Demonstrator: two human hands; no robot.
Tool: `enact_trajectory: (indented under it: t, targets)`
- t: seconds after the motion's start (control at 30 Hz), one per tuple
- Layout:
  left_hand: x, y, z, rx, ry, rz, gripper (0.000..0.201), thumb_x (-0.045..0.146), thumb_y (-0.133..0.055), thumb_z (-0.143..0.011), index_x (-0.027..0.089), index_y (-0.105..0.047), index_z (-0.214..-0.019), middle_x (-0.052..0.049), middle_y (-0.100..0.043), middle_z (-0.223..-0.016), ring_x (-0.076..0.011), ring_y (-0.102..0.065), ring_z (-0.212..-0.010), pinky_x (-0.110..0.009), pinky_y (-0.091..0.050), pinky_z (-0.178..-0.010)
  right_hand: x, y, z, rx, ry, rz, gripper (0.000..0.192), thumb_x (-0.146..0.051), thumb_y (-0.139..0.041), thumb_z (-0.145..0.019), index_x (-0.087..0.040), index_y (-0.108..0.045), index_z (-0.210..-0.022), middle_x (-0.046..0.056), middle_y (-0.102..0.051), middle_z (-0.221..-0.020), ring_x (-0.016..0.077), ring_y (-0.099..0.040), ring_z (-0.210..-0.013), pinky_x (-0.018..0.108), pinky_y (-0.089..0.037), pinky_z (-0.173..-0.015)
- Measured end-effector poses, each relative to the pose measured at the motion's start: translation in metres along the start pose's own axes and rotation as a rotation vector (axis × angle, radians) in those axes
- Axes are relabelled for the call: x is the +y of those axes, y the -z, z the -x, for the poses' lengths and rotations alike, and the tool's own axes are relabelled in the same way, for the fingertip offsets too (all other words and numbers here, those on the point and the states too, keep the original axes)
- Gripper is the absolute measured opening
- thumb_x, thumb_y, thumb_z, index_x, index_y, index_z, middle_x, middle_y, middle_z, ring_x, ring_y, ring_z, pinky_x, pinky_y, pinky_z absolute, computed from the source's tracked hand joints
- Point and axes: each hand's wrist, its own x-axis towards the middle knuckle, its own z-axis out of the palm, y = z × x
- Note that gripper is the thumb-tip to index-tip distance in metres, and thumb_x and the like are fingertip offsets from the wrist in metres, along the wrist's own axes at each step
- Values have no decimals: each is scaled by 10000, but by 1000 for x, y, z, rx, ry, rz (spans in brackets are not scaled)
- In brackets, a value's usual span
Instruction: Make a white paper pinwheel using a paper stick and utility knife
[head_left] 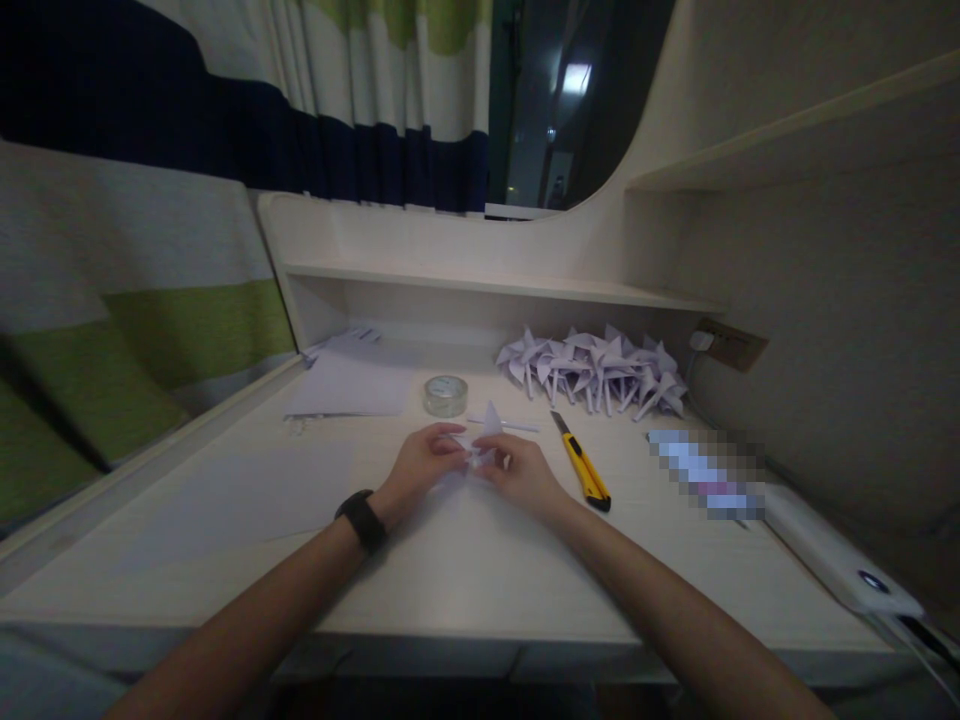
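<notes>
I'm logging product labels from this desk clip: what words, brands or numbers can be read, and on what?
None can be read.
Pixelated strip on the desk: blurred out, unreadable.
Yellow knife: no legible marking.
Tape roll: no print visible.
Paper piece between left hand and right hand: blank.
Paper pinwheels and sheets: blank as far as shown.

Pale wooden desk (480, 590) under dim light. Lying on it: sheets of white paper (352, 385) at back left, a roll of clear tape (445, 395) just beside them, a heap of folded paper pinwheels (596, 370) at back right, a yellow utility knife (583, 463) near the middle, a white power strip (840, 560) along the right edge.
</notes>
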Motion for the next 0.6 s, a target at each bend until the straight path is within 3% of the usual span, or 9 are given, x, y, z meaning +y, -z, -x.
enact_trajectory:
  t: [0.3,0.6]
  targets:
    - [-1,0,2,-13,41,120,513,235,-784,-594,108,-553,-1034,-16,-684,-664,-153,-641,-605,-264,-477,-617,2,-2,0,29,11,-43,270,-175,-761,-715,-186,-713,-981,44,-726,-892,136,-591,-652,263,-457,-646]
    - [-5,0,0,-87,-1,93,429,263,-757,-642,150,-529,-988,33,-624,-604,-134,-597,-569,-245,-430,-575,1,-2,0,28,-2,-99,239,-173,-738,-719,-179,-724,-957,37,-723,-860,119,-573,-619,244,-457,-618]
